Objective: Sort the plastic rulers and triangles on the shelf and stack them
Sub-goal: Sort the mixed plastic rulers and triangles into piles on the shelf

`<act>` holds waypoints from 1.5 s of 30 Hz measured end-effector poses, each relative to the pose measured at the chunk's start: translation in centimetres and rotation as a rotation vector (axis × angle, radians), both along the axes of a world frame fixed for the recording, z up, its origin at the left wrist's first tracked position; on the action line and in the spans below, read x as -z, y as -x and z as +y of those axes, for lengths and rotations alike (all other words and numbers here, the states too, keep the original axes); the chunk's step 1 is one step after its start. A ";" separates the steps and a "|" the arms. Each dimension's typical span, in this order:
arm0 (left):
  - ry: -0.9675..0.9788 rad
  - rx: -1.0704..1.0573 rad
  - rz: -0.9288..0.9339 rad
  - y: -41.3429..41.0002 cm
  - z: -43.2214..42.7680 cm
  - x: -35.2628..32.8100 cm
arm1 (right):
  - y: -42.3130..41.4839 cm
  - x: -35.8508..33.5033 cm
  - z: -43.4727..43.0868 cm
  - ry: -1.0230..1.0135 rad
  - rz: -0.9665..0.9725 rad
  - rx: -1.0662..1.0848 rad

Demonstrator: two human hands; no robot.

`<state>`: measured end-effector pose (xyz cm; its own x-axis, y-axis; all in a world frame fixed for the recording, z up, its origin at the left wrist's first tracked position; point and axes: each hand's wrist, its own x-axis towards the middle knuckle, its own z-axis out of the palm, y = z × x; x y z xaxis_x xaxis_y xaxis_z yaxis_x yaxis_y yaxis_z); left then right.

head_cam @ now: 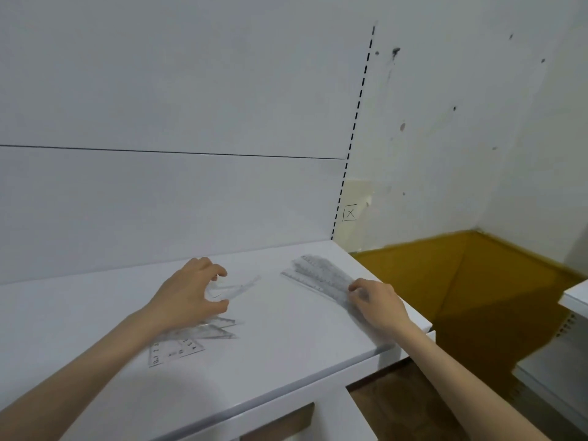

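On the white shelf (286, 338) my left hand (187, 297) grips a clear plastic triangle (235, 289) between thumb and curled fingers, its far end pointing right. Under my left wrist lie more clear triangles (219, 329) and a clear ruler end with printed numbers (175, 350). At the right edge a pile of clear straight rulers (318, 275) lies slanted. My right hand (375, 300) rests on the near end of that pile with its fingers bent down onto it.
A white back panel (159, 202) rises behind the shelf, ending at a slotted upright (350, 148). Past the shelf's right edge the floor drops away, with a yellow-brown floor strip (461, 281). Another white shelf unit (569, 313) stands at the far right.
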<state>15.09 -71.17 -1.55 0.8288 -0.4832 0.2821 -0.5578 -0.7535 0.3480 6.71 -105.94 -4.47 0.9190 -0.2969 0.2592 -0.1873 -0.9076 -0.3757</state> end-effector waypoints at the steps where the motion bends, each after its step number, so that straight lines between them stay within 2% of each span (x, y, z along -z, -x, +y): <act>1: -0.008 0.007 -0.003 0.0 -0.2 0.0 | -0.1 0.2 -0.3 0.032 -0.010 -0.023; 3: -0.032 0.024 -0.009 0.1 -0.8 0.0 | -0.3 0.2 -0.7 0.099 -0.049 -0.061; 6: -0.065 0.074 -0.036 0.5 -1.3 -0.3 | -0.6 -1.1 0.7 0.063 -0.097 -0.150; 10: -0.034 0.138 -0.062 1.7 -0.7 -1.2 | -1.3 -3.6 6.6 0.004 -0.131 -0.459; 14: 0.009 0.160 -0.091 2.9 1.6 -2.3 | -2.5 -4.5 13.2 0.052 -0.132 -0.769; 18: 0.010 0.122 -0.075 4.1 5.5 -2.8 | -3.3 -4.6 17.8 -0.141 -0.168 -0.962; 23: -0.022 -0.001 -0.140 5.0 11.4 -1.6 | -4.9 -3.4 20.7 -0.237 -0.161 -0.883; 27: -0.073 -0.131 -0.125 5.8 15.6 -0.4 | -6.1 -1.7 20.5 -0.158 -0.030 -0.745; 33: -0.080 -0.185 -0.070 6.2 19.0 0.9 | -5.4 -1.7 20.7 0.057 0.116 -0.762; 36: -0.076 -0.188 -0.087 6.3 19.5 0.9 | -5.2 -2.0 20.7 0.139 0.081 -0.764; 40: -0.079 -0.171 -0.089 6.9 20.1 0.4 | -5.0 -2.2 20.9 0.072 0.016 -0.696; 45: -0.084 -0.185 -0.118 8.2 22.8 -0.7 | -5.0 -3.4 24.6 0.065 -0.081 -0.756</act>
